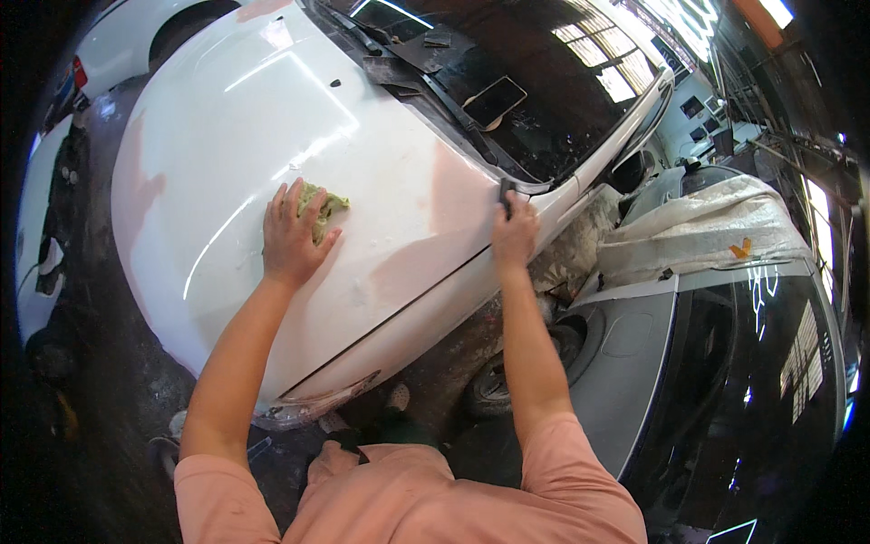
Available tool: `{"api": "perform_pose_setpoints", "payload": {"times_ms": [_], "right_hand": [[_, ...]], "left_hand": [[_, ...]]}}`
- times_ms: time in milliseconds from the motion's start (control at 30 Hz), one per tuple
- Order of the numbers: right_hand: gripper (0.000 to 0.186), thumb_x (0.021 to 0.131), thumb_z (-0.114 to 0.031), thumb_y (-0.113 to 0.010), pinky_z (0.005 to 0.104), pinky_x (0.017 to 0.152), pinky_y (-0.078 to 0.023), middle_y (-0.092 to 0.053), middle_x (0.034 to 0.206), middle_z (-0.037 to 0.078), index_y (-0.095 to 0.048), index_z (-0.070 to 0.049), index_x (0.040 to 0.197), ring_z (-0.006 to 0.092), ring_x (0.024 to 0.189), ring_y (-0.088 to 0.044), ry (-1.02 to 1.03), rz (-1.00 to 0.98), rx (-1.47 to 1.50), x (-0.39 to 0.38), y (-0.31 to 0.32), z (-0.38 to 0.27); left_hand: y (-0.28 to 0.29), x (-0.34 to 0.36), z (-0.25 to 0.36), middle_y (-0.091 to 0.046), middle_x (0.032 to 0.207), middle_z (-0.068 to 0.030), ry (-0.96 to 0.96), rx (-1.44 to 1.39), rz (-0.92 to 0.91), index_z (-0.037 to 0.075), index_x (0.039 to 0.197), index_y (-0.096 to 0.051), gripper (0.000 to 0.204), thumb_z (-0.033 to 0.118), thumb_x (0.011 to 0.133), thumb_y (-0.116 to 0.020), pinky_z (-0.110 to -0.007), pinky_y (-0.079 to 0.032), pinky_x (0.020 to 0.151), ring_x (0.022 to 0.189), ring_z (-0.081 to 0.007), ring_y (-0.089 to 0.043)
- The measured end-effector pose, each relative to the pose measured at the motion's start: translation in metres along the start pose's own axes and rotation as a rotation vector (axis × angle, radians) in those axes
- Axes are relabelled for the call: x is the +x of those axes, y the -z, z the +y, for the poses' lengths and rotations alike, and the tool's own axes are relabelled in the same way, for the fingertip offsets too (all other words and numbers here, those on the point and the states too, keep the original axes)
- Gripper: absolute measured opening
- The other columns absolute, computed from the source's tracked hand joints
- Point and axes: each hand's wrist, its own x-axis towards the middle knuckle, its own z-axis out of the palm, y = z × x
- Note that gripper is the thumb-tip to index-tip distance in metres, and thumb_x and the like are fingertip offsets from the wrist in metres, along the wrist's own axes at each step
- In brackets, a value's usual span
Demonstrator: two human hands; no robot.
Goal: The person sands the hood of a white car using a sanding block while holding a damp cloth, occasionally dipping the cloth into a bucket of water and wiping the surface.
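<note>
My left hand rests on the white car hood with its fingers spread over a crumpled pale green cloth, which shows past the fingertips. My right hand grips a small dark block at the hood's rear right edge, close to the windshield. Beside that block lies a pinkish patch on the paint; similar patches mark other parts of the hood.
A phone and dark pads lie by the windshield and wiper. A grey car stands at the right under a plastic sheet. Another white car and a loose white panel are at the left.
</note>
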Motion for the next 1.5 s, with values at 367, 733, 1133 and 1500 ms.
{"api": "perform_pose_setpoints", "payload": {"times_ms": [367, 733, 1133, 1500], "right_hand": [[0.042, 0.096, -0.016, -0.067, 0.0484, 0.097, -0.054, -0.071, 0.128, 0.015, -0.069, -0.011, 0.138, 0.0364, 0.109, -0.067, 0.557, -0.034, 0.004, -0.104, -0.03, -0.034], [0.043, 0.093, -0.011, -0.072, 0.0471, 0.096, -0.054, -0.072, 0.13, 0.015, -0.072, -0.017, 0.136, 0.0357, 0.107, -0.069, 0.566, -0.277, 0.116, -0.192, 0.003, -0.134], [0.047, 0.094, -0.011, -0.065, 0.045, 0.099, -0.047, -0.072, 0.135, 0.005, -0.07, -0.023, 0.139, 0.0202, 0.11, -0.069, 0.755, -0.265, 0.156, -0.193, -0.005, -0.122], [0.043, 0.092, -0.003, -0.066, 0.0399, 0.092, -0.054, -0.075, 0.13, 0.012, -0.076, -0.019, 0.13, 0.0295, 0.099, -0.073, 0.714, -0.265, 0.195, -0.216, 0.01, -0.154]], "left_hand": [[0.006, 0.001, 0.0, -0.038, 0.165, -0.0115, 0.021, -0.043, -0.031, 0.025, 0.152, -0.054, 0.067, 0.037, 0.091, -0.079, -0.056, -0.034, 0.124, 0.154, -0.0403, -0.033], [-0.001, -0.006, -0.01, -0.039, 0.163, -0.0116, 0.005, 0.002, 0.032, 0.025, 0.151, -0.054, 0.06, 0.034, 0.095, -0.071, -0.057, -0.034, 0.124, 0.151, -0.0401, -0.035], [-0.002, -0.004, -0.01, -0.04, 0.161, -0.0112, 0.0, 0.005, 0.034, 0.024, 0.15, -0.054, 0.058, 0.033, 0.095, -0.07, -0.057, -0.036, 0.123, 0.15, -0.0403, -0.035], [-0.004, -0.006, -0.01, -0.044, 0.156, -0.0113, -0.002, -0.004, 0.088, 0.025, 0.146, -0.058, 0.057, 0.036, 0.092, -0.073, -0.058, -0.038, 0.12, 0.145, -0.0415, -0.04]]}}
